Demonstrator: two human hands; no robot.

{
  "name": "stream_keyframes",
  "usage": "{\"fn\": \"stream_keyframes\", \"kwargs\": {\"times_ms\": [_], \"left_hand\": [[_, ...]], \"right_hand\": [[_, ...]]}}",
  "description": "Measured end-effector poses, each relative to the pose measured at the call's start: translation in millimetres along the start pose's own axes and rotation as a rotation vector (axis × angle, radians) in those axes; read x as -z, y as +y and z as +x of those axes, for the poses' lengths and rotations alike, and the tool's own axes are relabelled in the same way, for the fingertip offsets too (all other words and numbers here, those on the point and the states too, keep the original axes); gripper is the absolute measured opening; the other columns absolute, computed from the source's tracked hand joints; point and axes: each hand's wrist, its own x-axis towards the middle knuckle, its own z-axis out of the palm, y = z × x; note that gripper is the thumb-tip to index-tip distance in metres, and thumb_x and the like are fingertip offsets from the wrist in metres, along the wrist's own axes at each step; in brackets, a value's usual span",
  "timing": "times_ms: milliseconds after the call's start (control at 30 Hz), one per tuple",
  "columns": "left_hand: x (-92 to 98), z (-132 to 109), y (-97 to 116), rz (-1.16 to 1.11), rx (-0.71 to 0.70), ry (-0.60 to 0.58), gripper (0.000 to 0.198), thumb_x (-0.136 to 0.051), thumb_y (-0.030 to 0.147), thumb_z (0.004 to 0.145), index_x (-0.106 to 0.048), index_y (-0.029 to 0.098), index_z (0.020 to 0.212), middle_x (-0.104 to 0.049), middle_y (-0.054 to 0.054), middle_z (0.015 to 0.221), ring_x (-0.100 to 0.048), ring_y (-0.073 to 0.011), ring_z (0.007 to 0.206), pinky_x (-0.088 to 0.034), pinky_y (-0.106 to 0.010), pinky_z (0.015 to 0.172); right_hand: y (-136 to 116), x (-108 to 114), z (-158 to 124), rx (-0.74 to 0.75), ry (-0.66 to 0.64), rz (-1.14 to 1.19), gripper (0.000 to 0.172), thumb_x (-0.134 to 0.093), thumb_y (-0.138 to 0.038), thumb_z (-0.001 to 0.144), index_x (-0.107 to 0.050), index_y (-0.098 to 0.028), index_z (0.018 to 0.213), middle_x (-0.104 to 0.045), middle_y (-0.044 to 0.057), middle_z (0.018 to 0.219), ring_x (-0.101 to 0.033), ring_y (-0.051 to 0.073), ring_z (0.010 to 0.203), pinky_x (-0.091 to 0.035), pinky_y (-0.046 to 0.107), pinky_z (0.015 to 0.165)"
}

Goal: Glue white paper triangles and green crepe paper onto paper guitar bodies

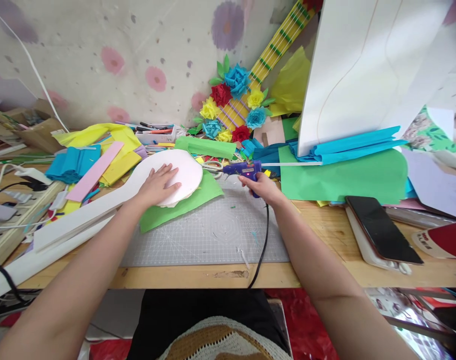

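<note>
My left hand [161, 185] lies with fingers spread on a white guitar-shaped board [188, 172], whose long neck runs down to the left. Under the board's round end is a green paper sheet [175, 212]. In my right hand [261, 186] is a blue glue gun [243, 169], its nozzle pointing left near the board's edge. A white glue stick [291, 164] sticks out of its back, and a black cord [265, 240] hangs from its grip. Scissors [214, 167] lie just behind the nozzle.
A grey cutting mat [213, 245] lies in front. Behind stands a yellow guitar with paper flowers [237, 82]; a white panel [348, 65] leans at right. Blue crepe paper [355, 145], a phone [381, 227] and a red-white cup [443, 240] are right, a power strip [21, 220] left.
</note>
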Motion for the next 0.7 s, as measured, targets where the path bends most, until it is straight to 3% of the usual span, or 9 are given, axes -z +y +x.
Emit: {"fn": "stream_keyframes", "kwargs": {"times_ms": [133,300,433,567,633,700], "left_hand": [[-3.9,-4,13,0.047,0.058,0.047,0.063,-0.032,0.052,0.089,-0.038,0.02,0.142,-0.024,-0.009,0.154,-0.015,-0.0266,0.143,-0.01,-0.051,0.115],[-8.2,-9,27,0.05,0.149,0.097,0.062,-0.031,0.052,0.089,-0.04,0.019,0.141,-0.027,-0.011,0.153,-0.017,-0.0298,0.143,-0.014,-0.056,0.113],[-4.7,-9,30,0.059,0.168,0.116,0.06,-0.036,0.05,0.087,-0.045,0.018,0.137,-0.031,-0.012,0.151,-0.021,-0.0314,0.141,-0.016,-0.056,0.113],[6.8,-6,34,0.081,0.139,0.137,0.054,-0.041,0.043,0.086,-0.05,0.017,0.132,-0.034,-0.009,0.15,-0.024,-0.028,0.141,-0.014,-0.049,0.116],[13.2,-3,37,0.07,0.105,0.126,0.052,-0.041,0.038,0.086,-0.05,0.016,0.132,-0.034,-0.008,0.15,-0.025,-0.0254,0.141,-0.014,-0.044,0.117],[17.1,2,38,0.055,0.056,0.097,0.051,-0.04,0.035,0.087,-0.05,0.016,0.133,-0.034,-0.007,0.151,-0.026,-0.0237,0.141,-0.014,-0.043,0.117]], "right_hand": [[16,20,9,0.039,0.152,-0.261,0.046,-0.062,-0.059,0.072,-0.064,-0.015,0.086,-0.067,0.009,0.077,-0.062,0.02,0.068,-0.045,0.028,0.059],[22,4,12,-0.036,0.244,-0.419,0.049,-0.055,-0.055,0.081,-0.063,-0.014,0.106,-0.069,0.014,0.098,-0.065,0.027,0.092,-0.046,0.032,0.075],[15,-1,8,0.029,0.244,-0.557,0.052,-0.05,-0.054,0.085,-0.056,-0.014,0.117,-0.065,0.017,0.111,-0.062,0.027,0.102,-0.045,0.033,0.08],[-7,17,-10,-0.045,0.186,-0.871,0.051,-0.059,-0.054,0.078,-0.06,-0.009,0.103,-0.064,0.022,0.107,-0.059,0.032,0.104,-0.044,0.037,0.081],[-23,23,-23,-0.135,0.053,-0.925,0.044,-0.051,-0.056,0.083,-0.063,-0.015,0.088,-0.067,0.018,0.091,-0.063,0.031,0.091,-0.044,0.037,0.074],[-39,21,-33,-0.09,-0.019,-0.938,0.041,-0.048,-0.056,0.084,-0.062,-0.018,0.077,-0.067,0.014,0.081,-0.064,0.029,0.084,-0.044,0.036,0.07]]}}
